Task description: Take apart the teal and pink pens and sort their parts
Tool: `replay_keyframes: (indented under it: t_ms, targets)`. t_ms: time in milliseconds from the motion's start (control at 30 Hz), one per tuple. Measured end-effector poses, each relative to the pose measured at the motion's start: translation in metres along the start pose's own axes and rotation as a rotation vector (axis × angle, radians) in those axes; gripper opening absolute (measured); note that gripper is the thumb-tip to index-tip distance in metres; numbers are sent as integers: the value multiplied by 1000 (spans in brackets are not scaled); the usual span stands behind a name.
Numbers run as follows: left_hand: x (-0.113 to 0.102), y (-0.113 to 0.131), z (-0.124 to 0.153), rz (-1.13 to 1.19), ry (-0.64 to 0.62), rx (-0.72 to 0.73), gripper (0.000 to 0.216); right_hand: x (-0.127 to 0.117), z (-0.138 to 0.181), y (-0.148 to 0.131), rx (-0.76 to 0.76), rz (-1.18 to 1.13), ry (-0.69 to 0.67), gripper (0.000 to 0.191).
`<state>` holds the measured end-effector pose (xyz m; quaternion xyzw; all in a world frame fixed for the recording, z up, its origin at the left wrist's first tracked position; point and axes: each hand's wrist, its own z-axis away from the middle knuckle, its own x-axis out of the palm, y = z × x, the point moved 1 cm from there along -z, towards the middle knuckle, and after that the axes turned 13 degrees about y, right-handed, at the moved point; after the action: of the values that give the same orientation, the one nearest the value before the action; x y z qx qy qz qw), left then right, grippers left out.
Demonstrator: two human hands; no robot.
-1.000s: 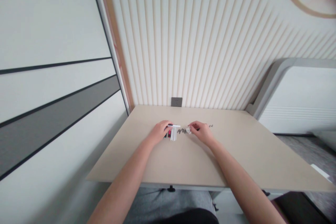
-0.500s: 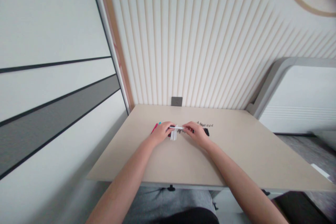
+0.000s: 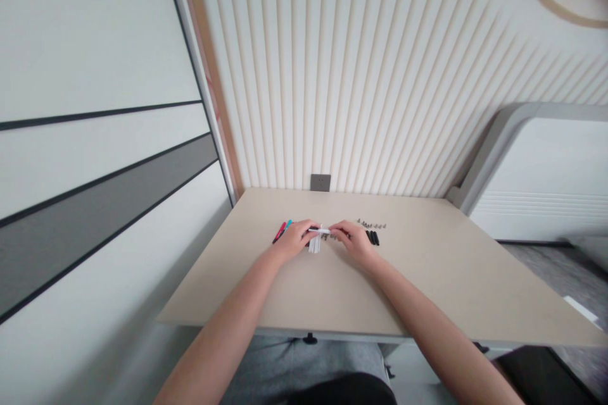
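My left hand (image 3: pixel 294 240) and my right hand (image 3: pixel 352 240) meet near the middle of the beige table (image 3: pixel 427 291). Both pinch the ends of a thin white pen barrel (image 3: pixel 319 231) held level between them. Under it lies a small bunch of white pen barrels (image 3: pixel 314 245). Red and teal pens (image 3: pixel 282 230) lie just left of my left hand. Black pen caps (image 3: pixel 373 238) lie right of my right hand, with a row of small grey parts (image 3: pixel 372 225) behind them.
A ribbed wall rises behind the table, with a grey socket (image 3: pixel 320 183) at its foot. A white panelled wall runs along the left. A white and grey cabinet (image 3: pixel 536 171) stands at the right.
My right hand has moved left from the small grey parts to the white barrel held by my left hand. Both hands now grip it. The black caps and coloured pens have come into sight.
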<state>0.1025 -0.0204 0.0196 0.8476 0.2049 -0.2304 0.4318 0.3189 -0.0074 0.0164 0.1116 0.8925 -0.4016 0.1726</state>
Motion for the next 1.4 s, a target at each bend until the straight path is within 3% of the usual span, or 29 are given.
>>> replay_keyframes:
  t_ms: [167,300,367,467,567,667,767,867,1200,1400]
  targets:
    - [-1,3,1,44,-18,-48,26,3,1,-1,10,-16,23,23]
    - [-1,7,1,23,-21,23,26,2,1,-6,-57,10,66,23]
    - [1,8,0,43,17,37,26,2,1,-9,-87,10,72,25]
    - [2,6,-3,193,141,-115,33,2,1,-11,-102,14,77,33]
    - [1,-1,-5,393,279,-288,41,3,2,-10,-196,74,-17,30]
    - [-5,-7,-6,267,361,-252,34,6,5,-10,-353,174,-198,26]
    - [-7,-9,-4,-92,241,-45,19,9,8,-10,-416,266,-299,23]
    - [-5,-9,-1,-276,109,66,14,11,9,-9,-450,327,-321,22]
    - [0,-8,0,-285,69,65,15,9,10,-22,-567,254,-386,19]
    - [-1,-8,0,-301,78,50,14,12,11,-23,-561,224,-425,21]
